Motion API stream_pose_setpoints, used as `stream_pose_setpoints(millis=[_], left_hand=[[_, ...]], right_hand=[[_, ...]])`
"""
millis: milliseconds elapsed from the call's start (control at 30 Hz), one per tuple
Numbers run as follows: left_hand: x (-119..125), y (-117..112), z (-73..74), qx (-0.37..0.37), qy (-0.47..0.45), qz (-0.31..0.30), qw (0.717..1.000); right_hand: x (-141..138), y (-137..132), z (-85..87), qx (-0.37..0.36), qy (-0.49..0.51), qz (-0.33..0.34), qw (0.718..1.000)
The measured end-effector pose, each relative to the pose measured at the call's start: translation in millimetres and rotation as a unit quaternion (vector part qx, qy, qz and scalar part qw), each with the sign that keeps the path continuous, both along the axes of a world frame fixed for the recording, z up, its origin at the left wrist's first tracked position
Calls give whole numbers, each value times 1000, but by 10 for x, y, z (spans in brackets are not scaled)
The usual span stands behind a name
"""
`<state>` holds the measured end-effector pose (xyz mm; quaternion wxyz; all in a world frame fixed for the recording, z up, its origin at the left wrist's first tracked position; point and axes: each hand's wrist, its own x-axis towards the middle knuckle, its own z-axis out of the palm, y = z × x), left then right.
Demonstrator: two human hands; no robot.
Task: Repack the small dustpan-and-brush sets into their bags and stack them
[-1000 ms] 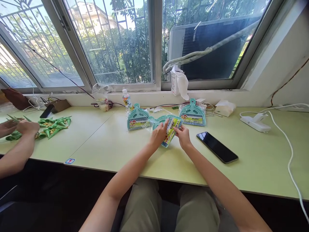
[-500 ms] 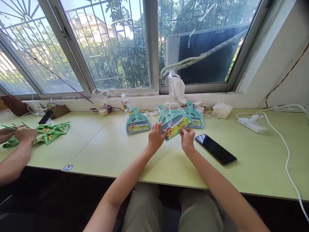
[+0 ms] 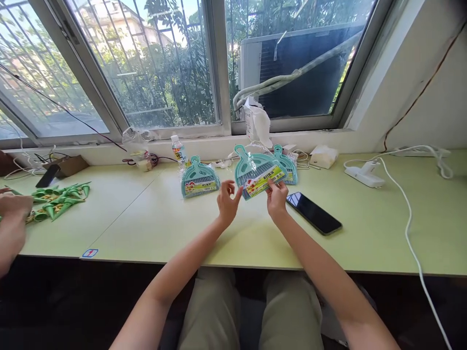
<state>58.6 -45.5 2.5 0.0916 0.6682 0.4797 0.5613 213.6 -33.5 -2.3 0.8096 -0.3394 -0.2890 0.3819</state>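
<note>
A film-wrapped dustpan-and-brush set (image 3: pixel 257 167) is held near the back edge of the worktop (image 3: pixel 379 228), pinched in the grip of the right hand (image 3: pixel 277 198); the left hand (image 3: pixel 228 203) is spread at its lower corner. A left set (image 3: pixel 199 180) and half-hidden right set (image 3: pixel 291 168) are already set down; the held one is not.

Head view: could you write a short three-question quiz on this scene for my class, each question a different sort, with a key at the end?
1. Multiple choice: which of these is nearest the person's right hand?
A) the drink bottle
B) the black phone
C) the white power strip
2. True or false: the held dustpan pack partly hides another pack.
3. Count: how many teal dustpan packs show in all?

Key:
1. B
2. True
3. Three: the held one, the one partly behind it, and the leftmost pack.
</note>
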Motion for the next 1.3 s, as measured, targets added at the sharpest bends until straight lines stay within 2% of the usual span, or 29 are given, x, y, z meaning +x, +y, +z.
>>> stream_pose_setpoints(millis=[67, 100, 167, 233, 267, 333, 467, 600, 667, 733, 933, 1100, 1167, 1300], left_hand=[[-11, 92, 33, -48, -149, -14, 988], [-19, 145, 50, -89, -211, -47, 972], [-33, 236, 77, -191, -301, -163, 920], [-30, 279, 83, -268, -364, -268, 851], [-20, 279, 78, -290, -391, -299, 821], [18, 244, 59, -304, -440, -329, 778], [120, 112, 20, -311, -475, -371, 735], [173, 9, 6, -333, -436, -436, 713], [168, -4, 10, -343, -406, -465, 708], [149, 16, 18, -348, -387, -467, 715], [80, 134, 13, -288, -403, -386, 778], [112, 121, -62, -259, -374, -359, 815], [129, 112, -84, -250, -376, -350, 821], [110, 133, -87, -236, -395, -334, 823]], right_hand=[[15, -5, 29, 5, -2, 9, 1000], [13, -11, 41, 6, -7, 16, 1000], [-15, -33, 57, 4, -22, 35, 999], [-65, -60, 61, -5, -42, 57, 997], [-91, -73, 59, -9, -48, 65, 997], [-128, -86, 49, -9, -40, 74, 996], [-106, -61, 34, 19, 24, 58, 998], [-46, -35, 37, 36, 44, 36, 998], [-40, -37, 36, 38, 47, 29, 998], [-49, -42, 29, 39, 50, 25, 998], [-106, -32, -25, 18, 41, 20, 999], [-131, -22, -42, -13, 52, 5, 999], [-128, -24, -24, -15, 49, 23, 998], [-115, -38, 35, -5, 28, 108, 994]])
